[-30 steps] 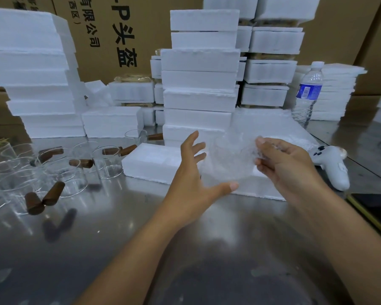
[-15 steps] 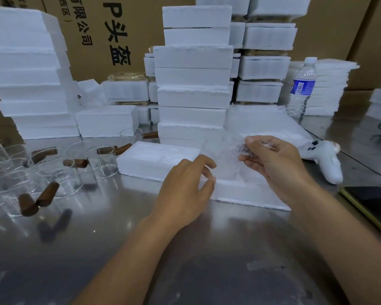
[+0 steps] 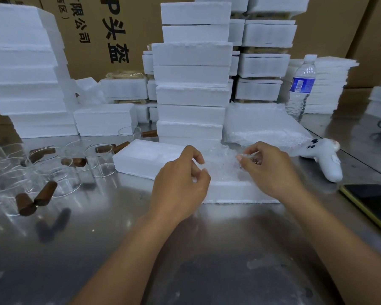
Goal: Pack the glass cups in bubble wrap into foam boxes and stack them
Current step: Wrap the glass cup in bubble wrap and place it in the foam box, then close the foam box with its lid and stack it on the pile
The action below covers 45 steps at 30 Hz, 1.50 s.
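Both hands have come down since a second ago: the bubble-wrapped cup (image 3: 222, 167), then held up in front of the stacks, now sits low in the open foam box (image 3: 233, 192) on the counter (image 3: 110, 234). The left hand (image 3: 180, 183), then spread wide, now has its fingers curled at the bundle's left edge. Whether they grip the wrap or only touch it cannot be told. The right hand (image 3: 271, 170) pinches the wrap at the bundle's right side between thumb and fingertips.

The brown cardboard carton (image 3: 123, 23) behind carries large black characters reading "头盔" after a cut-off "P", with smaller ones, "限公司" and "西区)", also cropped by the frame's top edge. The water bottle (image 3: 302, 84) has a blue label with a barcode; its brand is too small to read.

The cup itself is barely visible through the wrap, only a cloudy lump. A loose pile of bubble wrap (image 3: 262, 128) blends into the white foam around it. The tall stack of foam boxes (image 3: 191, 84) hides most of the stacks behind it. Bare glass cups (image 3: 101, 160) with brown handles stand at the left, some cut off by the frame. A white controller (image 3: 326, 160) lies at the right, and a dark phone (image 3: 374, 201) with a yellow edge is cropped there.
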Each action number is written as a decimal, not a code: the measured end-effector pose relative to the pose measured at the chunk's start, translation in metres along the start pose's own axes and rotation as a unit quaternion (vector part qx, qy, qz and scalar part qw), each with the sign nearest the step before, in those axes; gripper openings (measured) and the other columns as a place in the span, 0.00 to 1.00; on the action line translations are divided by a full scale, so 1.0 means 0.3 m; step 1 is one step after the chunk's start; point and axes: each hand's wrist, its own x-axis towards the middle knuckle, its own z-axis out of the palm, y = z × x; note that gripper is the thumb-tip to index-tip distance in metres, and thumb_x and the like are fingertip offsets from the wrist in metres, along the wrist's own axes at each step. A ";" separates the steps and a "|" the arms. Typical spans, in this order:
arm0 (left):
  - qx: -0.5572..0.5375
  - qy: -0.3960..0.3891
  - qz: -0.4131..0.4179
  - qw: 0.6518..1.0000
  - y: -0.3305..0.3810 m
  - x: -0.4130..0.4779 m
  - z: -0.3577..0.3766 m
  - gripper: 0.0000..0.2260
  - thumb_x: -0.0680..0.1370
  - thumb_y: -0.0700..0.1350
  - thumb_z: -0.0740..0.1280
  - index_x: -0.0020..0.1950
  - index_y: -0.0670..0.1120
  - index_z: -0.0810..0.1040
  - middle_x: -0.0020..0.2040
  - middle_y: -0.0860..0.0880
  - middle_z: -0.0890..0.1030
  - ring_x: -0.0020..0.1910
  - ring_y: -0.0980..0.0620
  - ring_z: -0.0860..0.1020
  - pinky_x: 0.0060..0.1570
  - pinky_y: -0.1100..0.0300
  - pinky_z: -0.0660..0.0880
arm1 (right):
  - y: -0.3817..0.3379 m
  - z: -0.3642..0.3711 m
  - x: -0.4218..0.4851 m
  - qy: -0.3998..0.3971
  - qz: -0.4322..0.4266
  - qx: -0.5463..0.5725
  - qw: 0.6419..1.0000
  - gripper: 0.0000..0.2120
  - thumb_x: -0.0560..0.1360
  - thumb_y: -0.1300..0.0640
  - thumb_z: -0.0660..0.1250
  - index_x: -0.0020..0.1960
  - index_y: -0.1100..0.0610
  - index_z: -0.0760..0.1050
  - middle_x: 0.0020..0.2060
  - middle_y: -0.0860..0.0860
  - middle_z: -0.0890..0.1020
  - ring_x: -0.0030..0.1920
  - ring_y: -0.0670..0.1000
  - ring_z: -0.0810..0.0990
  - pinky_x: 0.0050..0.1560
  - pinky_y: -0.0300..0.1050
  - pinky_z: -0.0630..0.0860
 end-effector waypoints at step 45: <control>-0.491 0.229 0.046 0.839 0.123 0.037 -0.197 0.07 0.81 0.46 0.60 0.53 0.50 0.77 0.47 0.56 0.82 0.50 0.59 0.79 0.53 0.64 0.74 | 0.054 -0.065 0.048 -0.060 0.192 0.120 0.972 0.12 0.77 0.52 0.62 0.47 0.61 0.77 0.38 0.56 0.82 0.31 0.52 0.79 0.35 0.41 0.74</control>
